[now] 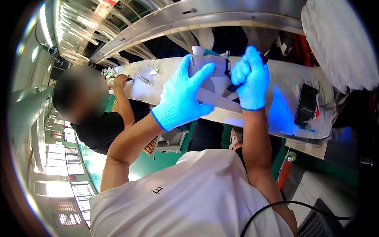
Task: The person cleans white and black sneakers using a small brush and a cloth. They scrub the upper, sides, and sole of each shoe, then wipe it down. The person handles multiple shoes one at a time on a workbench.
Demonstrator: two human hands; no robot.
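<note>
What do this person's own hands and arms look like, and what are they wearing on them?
Both hands wear bright blue knitted gloves: the left hand and the right hand. Each glove ends in a snug cuff with a darker blue edge at the wrist. The forearms are bare, with no sleeves reaching them. A short-sleeved white shirt covers the shoulders.

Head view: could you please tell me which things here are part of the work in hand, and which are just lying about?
In hand:
- white shoe upper, steadied by the left hand
- dark tool, gripped in the right hand
- table under the shoe

Lying about:
- black phone on the table's right side
- small metal bits near a co-worker's hand
- white bag, upper right
</note>
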